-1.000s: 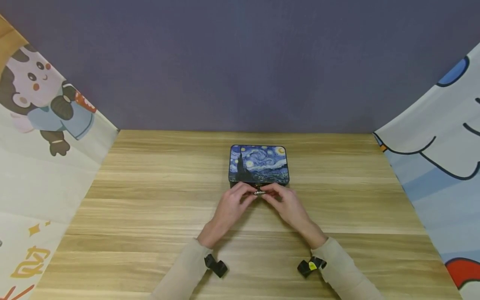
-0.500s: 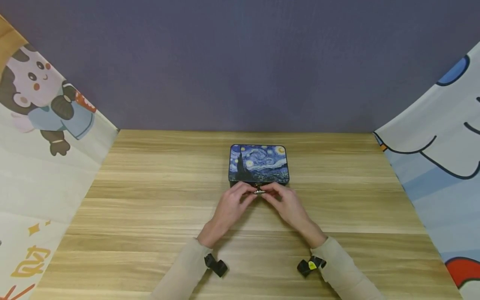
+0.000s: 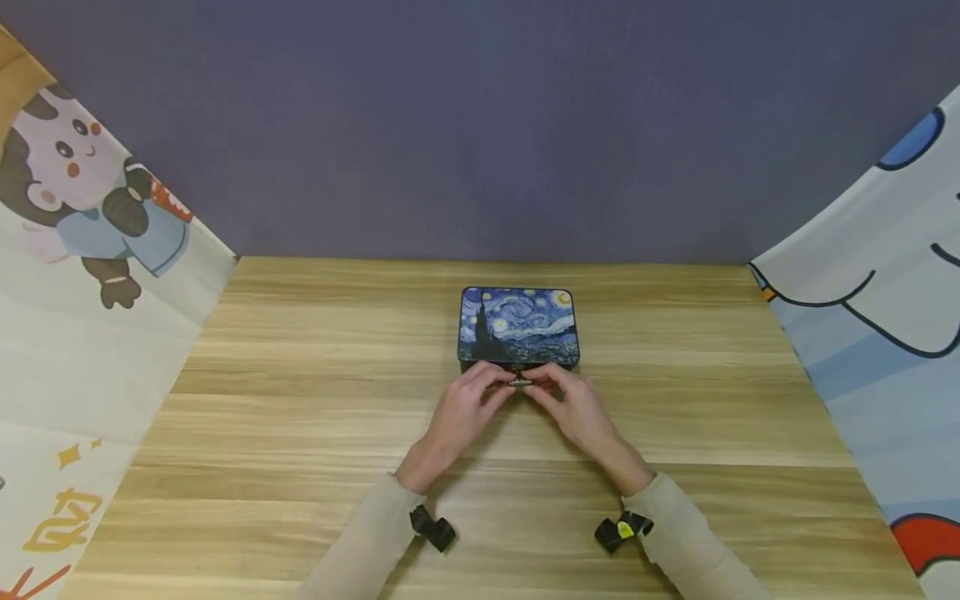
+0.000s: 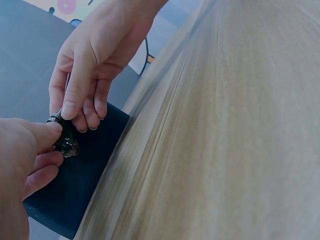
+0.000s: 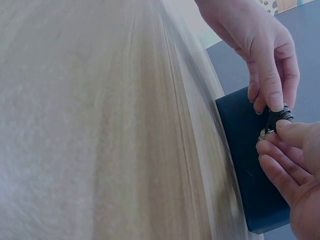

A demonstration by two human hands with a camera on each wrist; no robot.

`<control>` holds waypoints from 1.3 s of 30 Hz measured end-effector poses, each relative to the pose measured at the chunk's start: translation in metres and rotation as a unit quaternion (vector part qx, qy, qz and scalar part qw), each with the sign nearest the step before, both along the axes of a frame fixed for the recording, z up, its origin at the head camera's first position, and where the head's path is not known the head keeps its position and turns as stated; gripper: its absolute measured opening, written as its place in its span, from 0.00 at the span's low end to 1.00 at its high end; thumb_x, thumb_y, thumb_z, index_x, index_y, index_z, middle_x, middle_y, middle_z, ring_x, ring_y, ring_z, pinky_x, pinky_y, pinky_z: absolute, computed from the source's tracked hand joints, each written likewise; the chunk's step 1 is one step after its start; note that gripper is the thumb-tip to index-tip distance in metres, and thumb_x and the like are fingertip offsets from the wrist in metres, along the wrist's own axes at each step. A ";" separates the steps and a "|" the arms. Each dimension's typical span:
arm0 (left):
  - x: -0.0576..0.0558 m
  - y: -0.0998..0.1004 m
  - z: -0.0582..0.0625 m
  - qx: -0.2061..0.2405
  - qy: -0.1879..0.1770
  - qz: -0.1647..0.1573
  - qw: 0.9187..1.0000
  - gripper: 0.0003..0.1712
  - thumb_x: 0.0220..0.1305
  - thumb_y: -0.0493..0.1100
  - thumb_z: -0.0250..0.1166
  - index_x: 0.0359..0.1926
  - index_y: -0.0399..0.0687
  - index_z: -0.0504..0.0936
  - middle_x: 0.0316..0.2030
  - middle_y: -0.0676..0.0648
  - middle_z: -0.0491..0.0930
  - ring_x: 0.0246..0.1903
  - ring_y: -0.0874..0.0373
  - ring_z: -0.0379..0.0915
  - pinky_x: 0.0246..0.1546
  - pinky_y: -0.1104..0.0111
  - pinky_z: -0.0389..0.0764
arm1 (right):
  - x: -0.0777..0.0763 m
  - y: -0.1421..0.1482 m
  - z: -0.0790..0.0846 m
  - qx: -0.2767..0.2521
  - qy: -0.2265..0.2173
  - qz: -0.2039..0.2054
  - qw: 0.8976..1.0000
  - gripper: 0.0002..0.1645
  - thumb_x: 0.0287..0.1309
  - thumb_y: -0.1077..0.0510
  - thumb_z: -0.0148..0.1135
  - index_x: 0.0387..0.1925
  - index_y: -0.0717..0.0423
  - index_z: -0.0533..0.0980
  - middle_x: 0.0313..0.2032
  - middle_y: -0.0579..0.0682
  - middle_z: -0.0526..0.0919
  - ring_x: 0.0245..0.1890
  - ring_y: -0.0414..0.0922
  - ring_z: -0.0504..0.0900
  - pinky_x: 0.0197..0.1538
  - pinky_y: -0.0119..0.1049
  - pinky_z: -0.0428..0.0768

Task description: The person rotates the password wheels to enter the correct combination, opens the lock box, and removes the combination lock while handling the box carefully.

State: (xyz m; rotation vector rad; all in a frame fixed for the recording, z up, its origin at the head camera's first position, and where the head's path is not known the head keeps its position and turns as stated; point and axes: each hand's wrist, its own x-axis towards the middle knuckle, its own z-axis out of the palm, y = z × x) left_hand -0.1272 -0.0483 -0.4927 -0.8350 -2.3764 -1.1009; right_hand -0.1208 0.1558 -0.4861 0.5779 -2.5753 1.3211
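Combination padlock at the front of the Starry Night box is pinched by left hand and right hand from opposite sides, seemingly to stop it swinging.

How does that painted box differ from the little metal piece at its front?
The box is far larger than the metal piece. The box has a swirling blue night scene on its lid; the metal piece is dark and silvery. The box rests on the table, while the left hand and right hand pinch the metal piece. Both have dark parts.
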 end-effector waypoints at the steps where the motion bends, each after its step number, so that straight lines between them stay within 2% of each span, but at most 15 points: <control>1: 0.000 0.000 0.000 -0.001 0.001 0.000 1.000 0.10 0.62 0.37 0.74 0.44 0.41 0.88 0.41 0.47 0.87 0.40 0.57 0.85 0.48 0.74 0.86 | 0.000 0.000 0.000 0.000 -0.001 0.000 1.000 0.12 0.60 0.65 0.73 0.45 0.58 0.84 0.39 0.52 0.90 0.36 0.46 0.88 0.40 0.36 0.89; 16: -0.001 0.001 -0.001 -0.008 -0.004 0.000 1.000 0.11 0.62 0.36 0.75 0.45 0.42 0.88 0.42 0.47 0.87 0.43 0.57 0.85 0.50 0.72 0.86 | 0.000 0.002 -0.001 0.007 -0.016 -0.006 1.000 0.11 0.61 0.65 0.72 0.45 0.57 0.84 0.38 0.51 0.89 0.35 0.45 0.87 0.40 0.36 0.88; 30: -0.003 0.003 -0.002 -0.004 0.018 0.001 1.000 0.11 0.63 0.38 0.74 0.46 0.42 0.87 0.42 0.47 0.86 0.43 0.57 0.85 0.50 0.73 0.86 | 0.000 0.003 0.001 0.002 -0.034 -0.001 0.999 0.10 0.63 0.64 0.71 0.46 0.58 0.83 0.39 0.52 0.89 0.37 0.45 0.87 0.42 0.37 0.89; 39: -0.003 0.002 -0.003 0.002 0.016 0.000 1.000 0.12 0.62 0.37 0.75 0.46 0.42 0.87 0.42 0.47 0.86 0.43 0.57 0.85 0.51 0.74 0.85 | 0.000 0.003 0.001 -0.003 -0.030 0.000 1.000 0.10 0.63 0.64 0.71 0.46 0.58 0.83 0.39 0.52 0.89 0.36 0.46 0.88 0.42 0.37 0.89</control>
